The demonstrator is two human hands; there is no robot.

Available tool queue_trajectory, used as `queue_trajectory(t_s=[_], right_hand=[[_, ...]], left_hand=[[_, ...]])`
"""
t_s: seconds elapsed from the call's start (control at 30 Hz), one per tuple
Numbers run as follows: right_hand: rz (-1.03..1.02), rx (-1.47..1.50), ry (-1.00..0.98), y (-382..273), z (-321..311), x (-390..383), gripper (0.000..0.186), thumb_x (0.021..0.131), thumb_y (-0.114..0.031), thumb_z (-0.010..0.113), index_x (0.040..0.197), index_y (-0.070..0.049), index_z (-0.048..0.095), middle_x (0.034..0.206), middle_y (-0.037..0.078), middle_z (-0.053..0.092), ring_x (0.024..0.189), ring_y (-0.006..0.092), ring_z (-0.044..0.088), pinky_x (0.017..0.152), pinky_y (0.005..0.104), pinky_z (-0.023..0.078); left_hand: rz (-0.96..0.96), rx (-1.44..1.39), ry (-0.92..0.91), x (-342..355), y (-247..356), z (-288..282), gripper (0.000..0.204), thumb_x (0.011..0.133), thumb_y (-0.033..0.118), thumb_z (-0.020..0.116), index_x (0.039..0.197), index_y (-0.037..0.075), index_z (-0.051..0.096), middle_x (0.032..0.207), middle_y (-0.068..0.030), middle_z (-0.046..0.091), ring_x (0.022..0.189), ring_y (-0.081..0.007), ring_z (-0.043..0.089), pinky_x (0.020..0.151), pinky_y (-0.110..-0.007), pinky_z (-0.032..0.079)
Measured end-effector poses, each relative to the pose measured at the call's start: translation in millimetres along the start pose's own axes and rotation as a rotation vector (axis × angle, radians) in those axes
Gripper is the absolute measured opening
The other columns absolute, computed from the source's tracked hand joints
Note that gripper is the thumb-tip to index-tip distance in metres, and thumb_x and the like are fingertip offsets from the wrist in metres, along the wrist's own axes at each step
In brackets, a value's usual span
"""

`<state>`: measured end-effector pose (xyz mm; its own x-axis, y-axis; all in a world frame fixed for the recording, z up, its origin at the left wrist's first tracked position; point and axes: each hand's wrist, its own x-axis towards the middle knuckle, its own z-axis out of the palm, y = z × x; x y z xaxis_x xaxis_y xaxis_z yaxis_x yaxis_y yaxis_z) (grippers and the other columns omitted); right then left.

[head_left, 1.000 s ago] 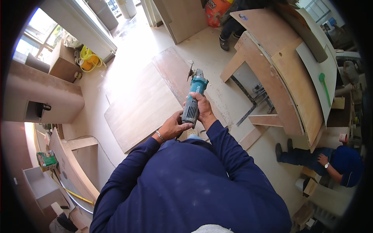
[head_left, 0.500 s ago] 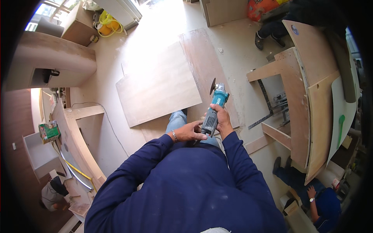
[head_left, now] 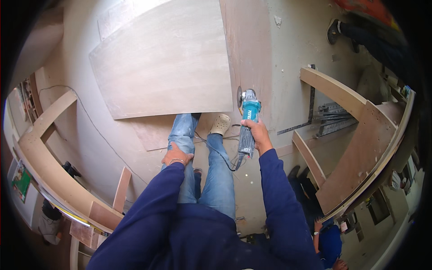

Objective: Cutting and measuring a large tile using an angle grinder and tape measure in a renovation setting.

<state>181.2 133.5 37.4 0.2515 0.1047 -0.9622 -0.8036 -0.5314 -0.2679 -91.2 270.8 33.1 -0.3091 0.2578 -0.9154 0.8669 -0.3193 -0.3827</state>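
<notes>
My right hand (head_left: 256, 134) is wrapped round the body of a teal and dark grey angle grinder (head_left: 247, 136). Its disc (head_left: 239, 96) points away from me, and its cord (head_left: 221, 163) hangs from the near end. My left hand (head_left: 176, 155) rests on my left knee, gripping the jeans (head_left: 182, 131). Just beyond my legs lies a large pale plywood sheet (head_left: 171, 67); the grinder is held to the right of its near corner. Under that sheet, another board (head_left: 153, 136) shows along the near edge.
Curved wooden frames stand on the left (head_left: 51, 153) and right (head_left: 355, 153). Metal lengths (head_left: 335, 119) and a black carpenter's square (head_left: 310, 108) lie on the floor at right. One person's shoe (head_left: 333, 31) shows at upper right; another person in blue (head_left: 330, 243) is at lower right.
My left hand has left the grinder's rear end and moved down-left onto my knee. The right hand still holds the grinder. My view has tilted and moved closer to the plywood sheet.
</notes>
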Motion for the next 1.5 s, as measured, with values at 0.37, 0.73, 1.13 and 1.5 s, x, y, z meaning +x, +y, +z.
queue_trajectory(t_s=[0.37,0.73,1.13,1.5], right_hand=[[0.141,-0.074,-0.068,-21.7,3.0,77.7,0.036,0.08,-0.016,0.072,0.107,-0.005,0.05,0.08,0.008,0.06,0.061,0.0215,0.066,0.055,0.0362,0.058],[0.012,-0.182,-0.029,-75.5,39.8,110.5,0.038,0.076,-0.015,0.073,0.106,-0.003,0.052,0.076,0.004,0.057,0.059,0.015,0.057,0.055,0.033,0.049],[0.107,-0.216,-0.016,-62.0,31.2,88.9,0.036,0.078,-0.015,0.07,0.105,-0.002,0.05,0.077,0.008,0.058,0.056,0.0203,0.064,0.051,0.034,0.056],[-0.115,-0.333,-0.096,-192.4,89.3,158.2,0.042,0.081,-0.017,0.07,0.108,-0.002,0.043,0.082,0.009,0.057,0.059,0.02,0.066,0.051,0.0353,0.058]], left_hand=[[0.097,0.005,0.136,25.7,4.1,12.7,0.096,0.077,0.057,0.072,0.146,0.001,0.037,0.11,-0.0209,0.068,0.103,-0.0324,0.067,0.088,-0.042,0.052],[0.057,0.039,0.168,31.8,10.8,25.9,0.092,0.078,0.059,0.069,0.147,0.006,0.04,0.111,-0.0174,0.067,0.103,-0.0279,0.065,0.088,-0.043,0.05],[0.037,-0.014,0.187,29.5,14.6,19.0,0.089,0.074,0.054,0.074,0.144,0.006,0.045,0.106,-0.0172,0.067,0.1,-0.0299,0.065,0.087,-0.042,0.05],[0.038,-0.039,0.159,31.4,9.4,15.7,0.09,0.076,0.052,0.074,0.145,0.003,0.042,0.106,-0.0211,0.068,0.102,-0.0323,0.065,0.091,-0.041,0.05]])
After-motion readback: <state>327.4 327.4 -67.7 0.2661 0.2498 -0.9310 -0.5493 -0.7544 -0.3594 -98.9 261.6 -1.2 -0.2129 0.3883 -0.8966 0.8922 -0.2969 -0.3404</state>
